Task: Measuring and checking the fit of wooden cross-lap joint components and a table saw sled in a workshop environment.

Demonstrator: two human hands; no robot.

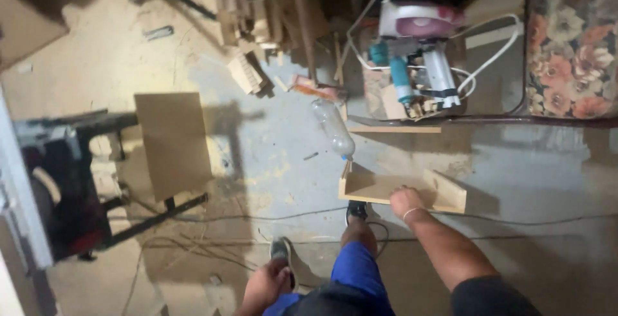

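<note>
A shallow, open-sided wooden frame point(402, 190) of pale boards sits on the dusty concrete floor point(528, 174) of a workshop, just in front of the person's feet. The right hand point(407, 202) reaches down to the frame's near edge, fingers curled over the board; whether they clamp it or merely rest on it cannot be told from this angle. A thin band circles that wrist. The left hand point(265, 285) hangs low beside the blue-clad leg, well apart from the frame, loosely closed and holding nothing that can be seen.

An empty clear plastic bottle point(333, 127) lies on the floor just beyond the frame's far left corner. Behind it, power tools point(415, 65) in teal, white and pink, tangled with a white cord point(499, 52), are heaped near a flowered cushion point(570, 39). Offcuts of wood point(248, 65) are piled at the top of the scene. To the left, a flat brown board point(172, 143) rests on a dark metal stand point(84, 181), and thin black cables point(270, 216) trail across the floor under the person's shoes.
</note>
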